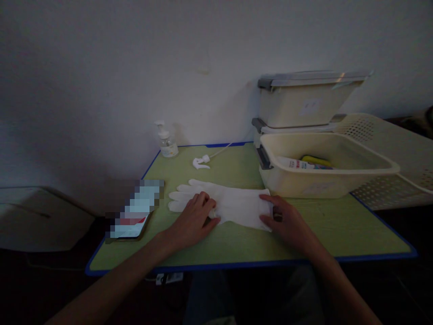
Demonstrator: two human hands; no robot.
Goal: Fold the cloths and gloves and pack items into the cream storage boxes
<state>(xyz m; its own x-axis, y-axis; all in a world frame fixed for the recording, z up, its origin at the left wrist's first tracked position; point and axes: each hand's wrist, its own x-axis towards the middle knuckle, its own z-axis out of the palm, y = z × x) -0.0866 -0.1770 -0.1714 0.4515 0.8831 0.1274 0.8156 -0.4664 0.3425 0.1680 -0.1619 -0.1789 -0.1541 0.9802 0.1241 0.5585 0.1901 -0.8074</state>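
A white glove (238, 205) lies flat on the green table, its fingers pointing left and its cuff to the right. My left hand (196, 216) rests over the palm and thumb side of the glove, fingers curled and pinching the fabric there. At the right end, my right hand (287, 219) holds the cuff, with thumb and forefinger set apart on its edge. The other fingers of that hand are partly hidden beneath it. Just beyond the glove lies a white spray nozzle (200, 161) with a thin tube.
A phone (135, 212) lies at the table's left side. A clear pump bottle (168, 143) stands at the back left. On the right, an open cream bin (304, 183) holds a tube and a yellow item, before a lidded box (294, 106) and a perforated basket (399, 149). Blue trim edges the table (338, 232).
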